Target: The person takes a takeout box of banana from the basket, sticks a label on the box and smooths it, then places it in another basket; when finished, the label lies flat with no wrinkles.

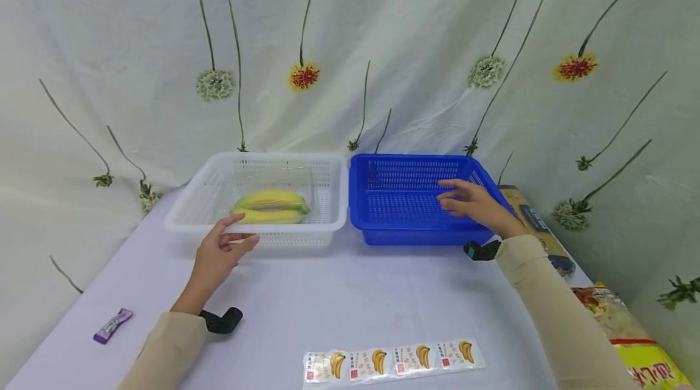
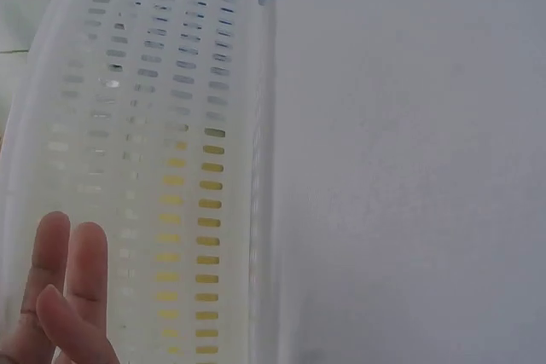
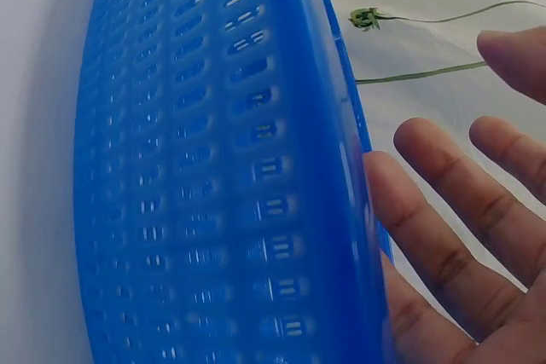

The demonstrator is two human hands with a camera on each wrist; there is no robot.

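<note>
On my feed, the white-covered table bears a white perforated basket and, just to its right, a blue perforated basket. In the white one lies a clear plastic pack with bananas inside. What I can count as done is the bananas packed and lying there; neither hand has hold of them, and I can't judge how much is left. Their long axis runs left to right, roughly along the front rim, the back one bowed away from me; which end is the stem I can't tell. My left hand is at that rim, thumb and fingers apart; my right hand hovers over the blue basket, fingers spread, holding nothing. A strip of four banana labels lies nearest me, untouched.
</note>
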